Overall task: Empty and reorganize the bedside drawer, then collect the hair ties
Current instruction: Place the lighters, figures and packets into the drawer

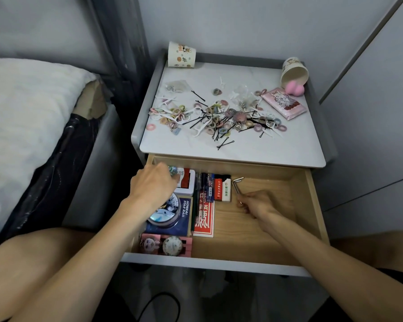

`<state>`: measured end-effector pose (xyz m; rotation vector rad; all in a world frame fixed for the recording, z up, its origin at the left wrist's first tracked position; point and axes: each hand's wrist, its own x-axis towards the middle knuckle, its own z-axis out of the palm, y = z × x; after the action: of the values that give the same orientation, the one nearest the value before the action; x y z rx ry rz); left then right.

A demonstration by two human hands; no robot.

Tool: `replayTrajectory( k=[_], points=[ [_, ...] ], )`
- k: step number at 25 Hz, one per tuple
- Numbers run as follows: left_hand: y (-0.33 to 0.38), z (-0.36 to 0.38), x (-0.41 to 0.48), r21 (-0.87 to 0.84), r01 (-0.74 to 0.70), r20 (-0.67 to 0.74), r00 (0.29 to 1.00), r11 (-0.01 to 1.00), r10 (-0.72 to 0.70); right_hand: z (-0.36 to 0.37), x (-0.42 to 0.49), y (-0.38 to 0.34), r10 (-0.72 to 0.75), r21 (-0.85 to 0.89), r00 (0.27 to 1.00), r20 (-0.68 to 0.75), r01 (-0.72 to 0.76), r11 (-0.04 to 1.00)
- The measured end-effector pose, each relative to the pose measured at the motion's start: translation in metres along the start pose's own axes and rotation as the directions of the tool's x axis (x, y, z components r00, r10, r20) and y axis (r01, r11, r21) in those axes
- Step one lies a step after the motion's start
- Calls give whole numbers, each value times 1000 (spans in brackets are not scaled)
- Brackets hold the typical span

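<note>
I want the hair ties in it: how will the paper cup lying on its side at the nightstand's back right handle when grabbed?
The paper cup looks thin-walled, so probably light and easily crushed by a firm grip. On its side, it may roll if nudged, though the pink sponge at its mouth could check that.

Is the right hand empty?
No, the right hand pinches bent metal hex keys inside the open drawer.

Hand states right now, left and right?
Left hand: fingers curled out of sight over the red-and-white metal tin in the wooden drawer; grip cannot be told.
Right hand: pinching the silver L-shaped metal hex keys.
</note>
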<state>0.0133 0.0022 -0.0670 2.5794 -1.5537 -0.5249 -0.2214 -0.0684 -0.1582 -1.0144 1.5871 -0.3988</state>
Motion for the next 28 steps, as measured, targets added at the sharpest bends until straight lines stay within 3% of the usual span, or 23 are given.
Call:
replayTrajectory(
  k=[7, 13, 21, 28],
  points=[
    [3, 0, 2, 71, -12, -38, 999, 997, 14, 10, 11, -5, -109, -289, 994, 16, 109, 951],
    [2, 1, 0, 77, -20, -46, 999, 997, 24, 10, 15, -8, -274, -591, 961, 22, 234, 772],
    [3, 0, 0, 72, -22, -52, 998, 997, 26, 6, 13, -13, -408, -497, 913, 22, 364, 788],
    [5, 0, 0, 71, -16, -45, 999, 997, 20, 2, 9, -11, -323, -459, 946, -20, 278, 844]
  ],
)
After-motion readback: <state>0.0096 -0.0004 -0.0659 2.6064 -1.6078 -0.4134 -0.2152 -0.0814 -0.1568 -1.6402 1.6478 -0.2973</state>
